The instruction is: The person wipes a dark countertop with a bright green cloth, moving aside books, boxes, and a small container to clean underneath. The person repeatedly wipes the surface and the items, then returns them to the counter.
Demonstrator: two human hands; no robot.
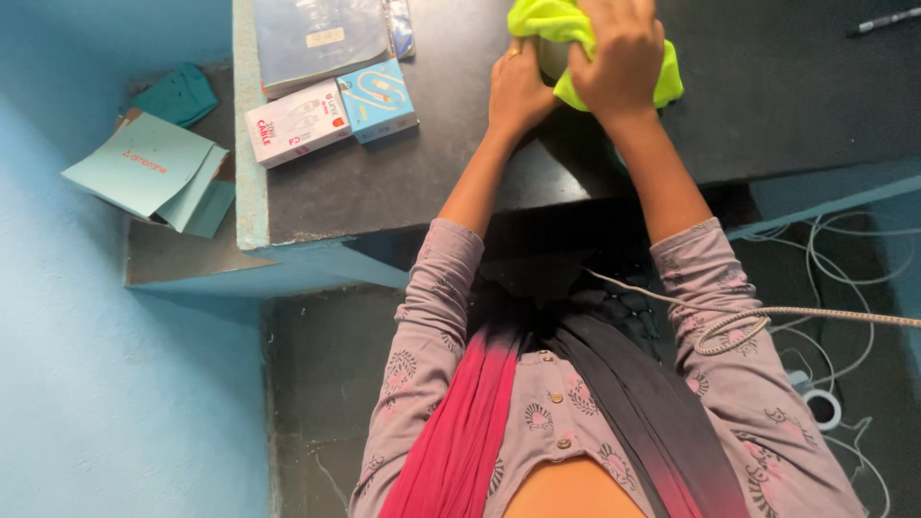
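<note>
Blue wall (86, 384), dark counter (384, 182), dark floor (317, 384)

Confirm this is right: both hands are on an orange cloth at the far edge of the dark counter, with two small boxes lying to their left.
Not quite: the cloth is neon yellow-green, not orange, as the head view shows. The rest holds: left hand and right hand on it, boxes to their left on the counter.

dark counter (403, 182) with white box (297, 123), blue box (378, 100), booklet (312, 38), pen (887, 19)
</note>
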